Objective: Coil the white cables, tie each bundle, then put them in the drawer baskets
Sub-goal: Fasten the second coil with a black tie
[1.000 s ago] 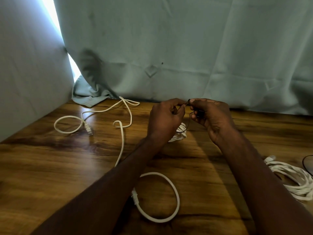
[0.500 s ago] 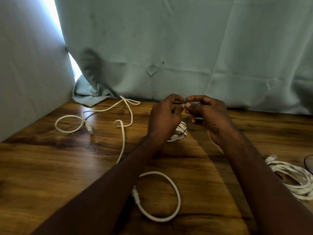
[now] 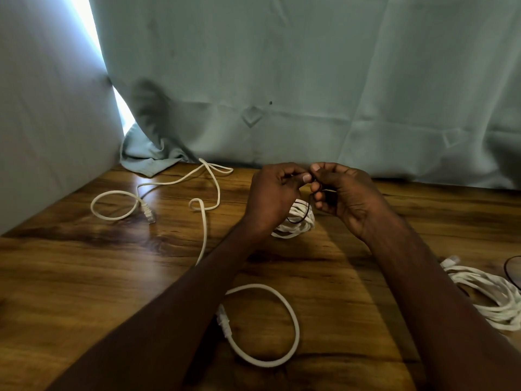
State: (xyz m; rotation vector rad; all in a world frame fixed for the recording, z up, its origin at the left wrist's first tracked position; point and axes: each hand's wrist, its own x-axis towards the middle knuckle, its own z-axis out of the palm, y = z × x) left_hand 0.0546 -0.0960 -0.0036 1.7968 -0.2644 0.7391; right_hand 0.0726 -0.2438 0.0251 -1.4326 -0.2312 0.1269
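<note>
A small coiled bundle of white cable (image 3: 298,221) lies on the wooden table under my hands. A thin dark tie (image 3: 299,220) loops around it and runs up to my fingers. My left hand (image 3: 275,194) and my right hand (image 3: 342,194) meet above the bundle, each pinching an end of the tie between thumb and fingertips. A loose white cable (image 3: 205,224) sprawls across the left of the table and ends in a loop (image 3: 284,320) near my left forearm. Another coiled white bundle (image 3: 490,294) lies at the right edge.
The wooden table (image 3: 84,277) is bounded by a grey wall on the left and a pale green curtain (image 3: 310,80) along the back. A thin dark loop (image 3: 511,270) shows at the far right edge. No drawer or basket is in view.
My hands stay above the bundle and have shifted their fingers on the tie; the fingertips are now pressed closer together. The cables on the table have not moved.
</note>
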